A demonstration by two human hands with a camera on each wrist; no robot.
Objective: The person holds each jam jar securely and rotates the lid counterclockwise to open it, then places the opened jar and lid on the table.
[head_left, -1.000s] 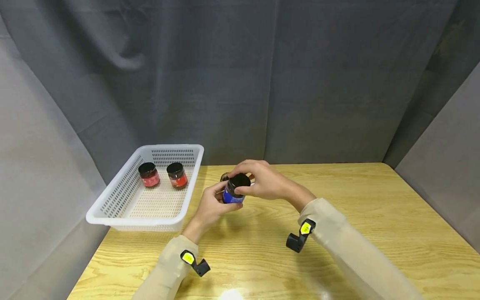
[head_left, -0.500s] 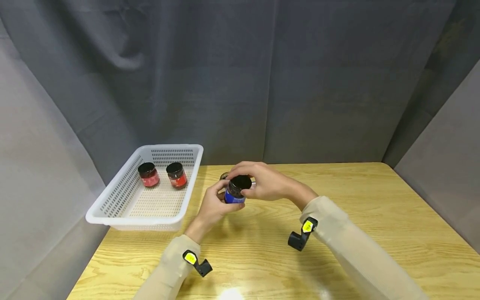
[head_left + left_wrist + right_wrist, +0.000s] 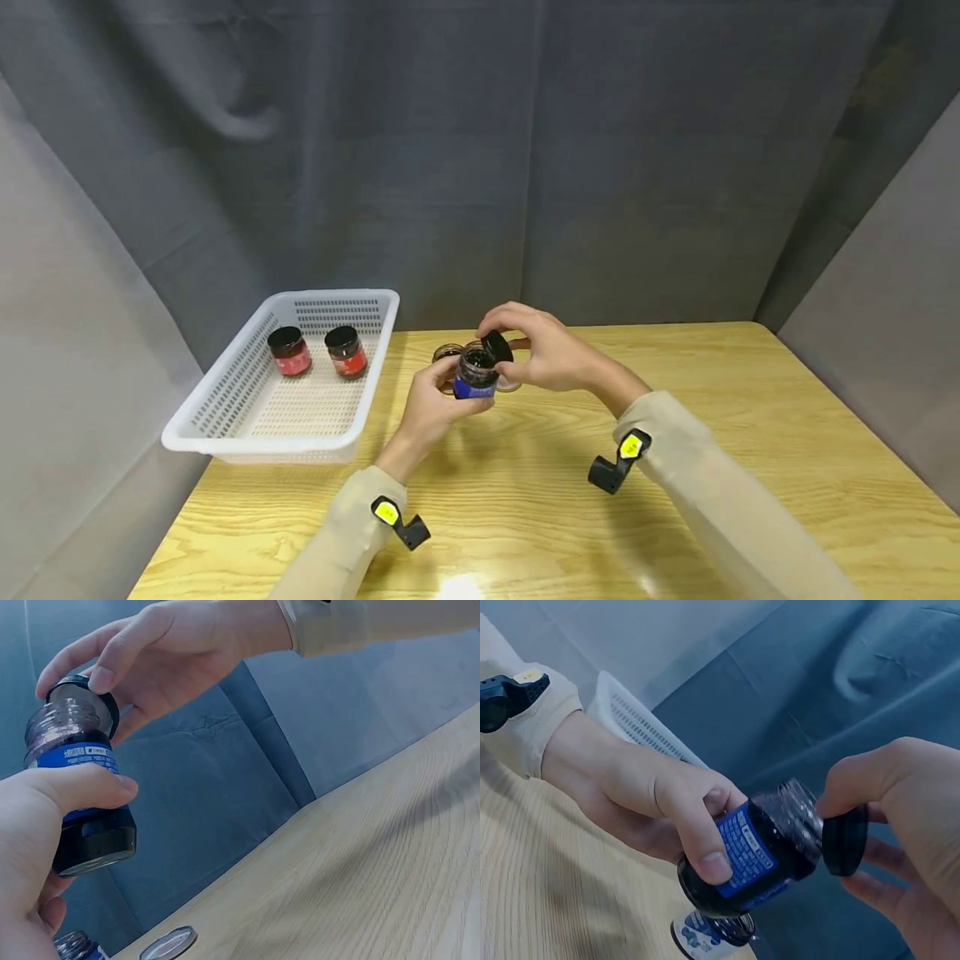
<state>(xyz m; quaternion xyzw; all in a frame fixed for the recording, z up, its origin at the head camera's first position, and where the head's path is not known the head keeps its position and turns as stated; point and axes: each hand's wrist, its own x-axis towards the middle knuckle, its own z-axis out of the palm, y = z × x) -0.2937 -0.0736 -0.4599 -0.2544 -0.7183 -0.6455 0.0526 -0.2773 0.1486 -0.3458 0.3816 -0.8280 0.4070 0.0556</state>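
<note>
With curled fingers, your left hand (image 3: 429,406) is gripping the blue-labelled jar (image 3: 476,385) above the counter (image 3: 517,508), your right hand (image 3: 553,354) pinching a black lid (image 3: 497,345) tilted beside its mouth. Left of that jar, a basket (image 3: 262,447) is holding two lidded jars (image 3: 347,360); below and beyond it, an uncapped jar (image 3: 700,936) and loose lid (image 3: 169,943) are resting, a curtain (image 3: 420,167) hanging behind.

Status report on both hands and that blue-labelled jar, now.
Left hand grips blue-labelled jar, uncapped. Right hand pinches black lid, tilted beside the jar's mouth. Second jar close by; nothing visibly blocking.
</note>
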